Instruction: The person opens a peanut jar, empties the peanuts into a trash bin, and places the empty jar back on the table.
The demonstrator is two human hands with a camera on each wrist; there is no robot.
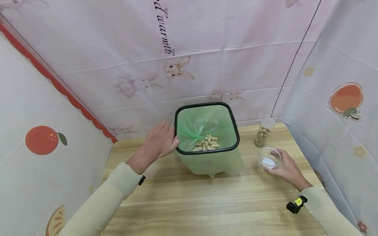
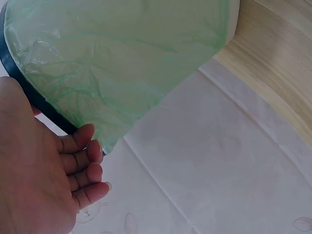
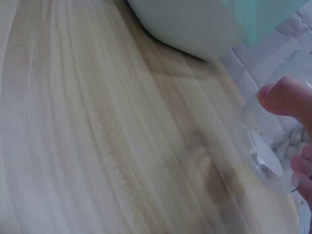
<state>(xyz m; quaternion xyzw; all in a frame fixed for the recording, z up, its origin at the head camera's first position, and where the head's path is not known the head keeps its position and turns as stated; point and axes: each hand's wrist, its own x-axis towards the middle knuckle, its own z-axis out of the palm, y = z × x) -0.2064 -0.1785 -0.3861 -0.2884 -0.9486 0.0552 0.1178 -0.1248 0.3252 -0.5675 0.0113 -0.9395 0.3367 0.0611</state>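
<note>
A bin [image 1: 206, 152] with a black rim and a light green plastic liner stands on the table, with unshelled peanuts [image 1: 208, 143] in it. My left hand [image 1: 160, 139] grips the rim at its left side. In the left wrist view, the fingers [image 2: 83, 165] curl by the black rim [image 2: 41, 105]; the thumb is mostly hidden. My right hand [image 1: 284, 167] holds a clear plastic jar [image 1: 269, 159] with a white disc at its base and no lid on top. The right wrist view shows the thumb [image 3: 285, 97] across the jar's wall [image 3: 248, 122]. No peanuts show inside it.
Behind the held jar stands a second clear jar [image 1: 262, 135], lidded and filled with peanuts, near the table's back right corner. The wooden table [image 1: 206, 203] is enclosed by printed cloth [image 1: 141, 98] at the back and both sides.
</note>
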